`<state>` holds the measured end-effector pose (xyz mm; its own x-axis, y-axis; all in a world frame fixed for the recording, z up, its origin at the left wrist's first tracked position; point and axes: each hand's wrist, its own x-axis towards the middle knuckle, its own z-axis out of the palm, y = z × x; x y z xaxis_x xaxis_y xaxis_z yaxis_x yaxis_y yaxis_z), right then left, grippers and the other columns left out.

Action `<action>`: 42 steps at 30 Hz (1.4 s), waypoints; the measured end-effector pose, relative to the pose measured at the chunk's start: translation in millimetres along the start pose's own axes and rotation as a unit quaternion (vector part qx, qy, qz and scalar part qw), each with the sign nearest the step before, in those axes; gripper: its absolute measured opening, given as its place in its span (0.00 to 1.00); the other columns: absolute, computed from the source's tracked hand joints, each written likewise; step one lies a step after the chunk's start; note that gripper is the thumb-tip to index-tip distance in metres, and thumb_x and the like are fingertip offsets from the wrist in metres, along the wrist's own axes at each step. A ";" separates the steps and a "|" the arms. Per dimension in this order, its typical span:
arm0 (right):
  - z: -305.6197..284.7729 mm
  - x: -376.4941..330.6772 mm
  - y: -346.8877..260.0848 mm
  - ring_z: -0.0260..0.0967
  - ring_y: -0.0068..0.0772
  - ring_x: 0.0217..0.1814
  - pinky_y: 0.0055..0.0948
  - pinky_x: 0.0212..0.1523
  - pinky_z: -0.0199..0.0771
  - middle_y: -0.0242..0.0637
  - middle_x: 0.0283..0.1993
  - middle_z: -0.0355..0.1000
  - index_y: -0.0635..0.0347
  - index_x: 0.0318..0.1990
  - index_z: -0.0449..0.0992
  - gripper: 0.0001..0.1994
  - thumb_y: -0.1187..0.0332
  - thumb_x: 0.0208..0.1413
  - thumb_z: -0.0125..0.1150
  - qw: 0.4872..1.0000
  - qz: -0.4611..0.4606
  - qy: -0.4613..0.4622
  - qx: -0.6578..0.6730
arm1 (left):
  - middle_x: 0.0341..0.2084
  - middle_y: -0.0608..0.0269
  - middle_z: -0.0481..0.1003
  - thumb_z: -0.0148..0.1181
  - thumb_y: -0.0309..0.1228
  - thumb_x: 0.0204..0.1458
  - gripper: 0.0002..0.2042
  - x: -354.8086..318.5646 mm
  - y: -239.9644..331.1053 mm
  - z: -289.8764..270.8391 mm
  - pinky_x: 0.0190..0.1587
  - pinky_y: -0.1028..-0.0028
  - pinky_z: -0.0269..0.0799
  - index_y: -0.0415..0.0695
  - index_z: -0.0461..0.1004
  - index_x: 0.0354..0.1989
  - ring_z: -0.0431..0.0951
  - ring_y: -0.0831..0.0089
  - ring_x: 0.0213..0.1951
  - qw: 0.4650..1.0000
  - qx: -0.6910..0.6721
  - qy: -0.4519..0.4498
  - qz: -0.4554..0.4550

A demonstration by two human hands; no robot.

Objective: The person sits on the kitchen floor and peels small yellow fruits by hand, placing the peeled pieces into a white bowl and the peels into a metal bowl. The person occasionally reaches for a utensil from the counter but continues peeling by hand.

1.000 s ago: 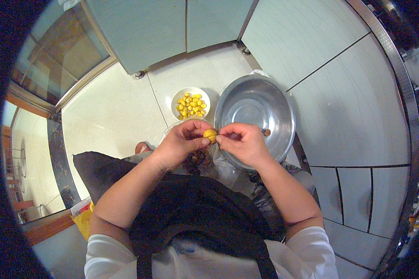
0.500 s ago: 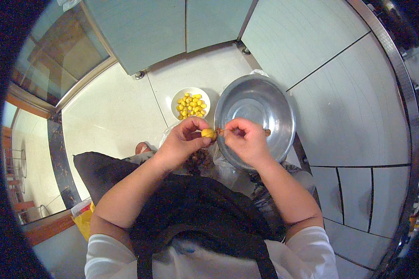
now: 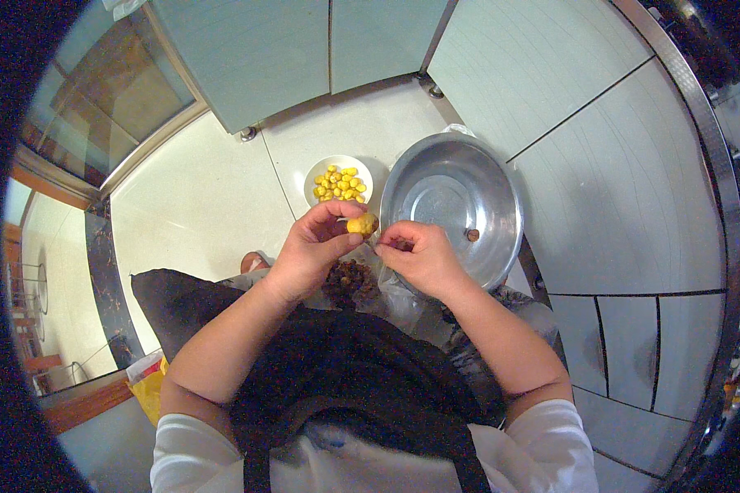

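1. The left hand [image 3: 311,251] holds a small yellow nut [image 3: 362,224] between its thumb and fingertips, up in front of the body, so both hands can get at it.
2. The right hand [image 3: 419,256] is curled tight right beside the nut, its fingertips pinched at the nut's edge, as if picking at its skin. I cannot tell if it holds a tool.
3. The nut looks round, smooth and bright yellow, with no dark skin that I can see.
4. Just below the hands sits a pile of dark brown bits [image 3: 350,283] on clear plastic, close so scraps can drop there.
5. Further out on the floor [image 3: 197,205] stand a white bowl [image 3: 314,175] of yellow nuts and a big, shiny metal basin [image 3: 501,205].
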<state>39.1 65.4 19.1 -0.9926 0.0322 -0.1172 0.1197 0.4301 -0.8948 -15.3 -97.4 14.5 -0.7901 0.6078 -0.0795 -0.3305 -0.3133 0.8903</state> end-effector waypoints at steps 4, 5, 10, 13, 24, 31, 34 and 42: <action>-0.2 -1.3 -2.4 0.62 0.14 0.21 0.14 0.22 0.62 0.29 0.20 0.67 0.64 0.27 0.71 0.05 0.73 0.41 0.56 0.995 0.008 0.035 0.090 | 0.39 0.65 0.66 0.51 0.14 0.39 0.12 -1.5 0.1 2.1 0.46 0.77 0.61 0.42 0.65 0.33 0.66 0.77 0.41 0.999 0.029 0.013 -0.013; -0.9 -1.2 -3.2 0.62 0.14 0.21 0.14 0.22 0.63 0.29 0.20 0.67 0.65 0.27 0.71 0.05 0.73 0.41 0.56 0.995 0.004 0.033 0.093 | 0.38 0.65 0.66 0.52 0.14 0.39 0.12 -1.7 -0.9 2.0 0.46 0.77 0.61 0.41 0.65 0.33 0.66 0.77 0.41 0.999 0.044 0.005 -0.004; -2.3 -0.9 -3.2 0.62 0.13 0.21 0.14 0.22 0.63 0.29 0.21 0.67 0.65 0.27 0.71 0.05 0.73 0.42 0.56 0.995 -0.011 0.037 0.087 | 0.37 0.66 0.65 0.52 0.13 0.38 0.11 -2.8 -3.9 5.2 0.46 0.78 0.61 0.41 0.64 0.30 0.66 0.77 0.41 0.995 0.100 -0.017 0.024; -3.0 -1.8 -4.2 0.62 0.13 0.21 0.14 0.22 0.62 0.28 0.20 0.67 0.65 0.25 0.71 0.04 0.73 0.41 0.56 0.997 -0.013 0.045 0.065 | 0.36 0.66 0.65 0.52 0.13 0.38 0.11 -2.8 -3.1 5.8 0.46 0.78 0.62 0.41 0.64 0.30 0.66 0.78 0.41 0.993 0.117 -0.022 0.017; -1.6 -3.4 -8.6 0.60 0.13 0.20 0.16 0.21 0.61 0.28 0.18 0.65 0.65 0.21 0.69 0.02 0.76 0.38 0.54 0.986 -0.113 0.092 -0.082 | 0.37 0.65 0.65 0.51 0.14 0.39 0.11 -2.2 -7.1 6.3 0.46 0.78 0.61 0.40 0.64 0.31 0.66 0.77 0.41 0.995 0.099 -0.023 0.003; -8.7 -1.7 -5.7 0.60 0.14 0.18 0.15 0.18 0.58 0.26 0.18 0.64 0.63 0.22 0.68 0.01 0.77 0.39 0.52 0.996 -0.041 0.078 0.027 | 0.38 0.58 0.66 0.48 0.21 0.44 0.10 -1.4 -2.3 4.6 0.45 0.72 0.63 0.42 0.63 0.37 0.68 0.69 0.40 0.996 -0.011 -0.011 -0.088; -13.0 2.7 4.7 0.60 0.14 0.18 0.14 0.18 0.60 0.27 0.18 0.64 0.63 0.23 0.68 0.01 0.77 0.40 0.52 0.994 -0.019 0.075 0.081 | 0.36 0.60 0.68 0.46 0.23 0.47 0.12 -2.8 7.6 8.0 0.40 0.77 0.65 0.41 0.63 0.41 0.69 0.74 0.35 0.980 -0.163 -0.002 -0.116; -6.6 -0.7 -4.7 0.62 0.15 0.19 0.14 0.19 0.62 0.29 0.20 0.65 0.64 0.26 0.68 0.04 0.73 0.44 0.54 0.990 0.012 0.040 0.135 | 0.38 0.59 0.67 0.48 0.23 0.45 0.12 -0.1 -6.0 0.1 0.41 0.75 0.64 0.42 0.63 0.40 0.68 0.72 0.37 0.986 -0.120 0.033 -0.113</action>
<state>39.2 69.4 26.2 -0.9866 0.1155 -0.1150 0.1338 0.1714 -0.9761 -13.2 -95.5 9.3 -0.7114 0.6358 -0.2995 -0.6084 -0.3438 0.7153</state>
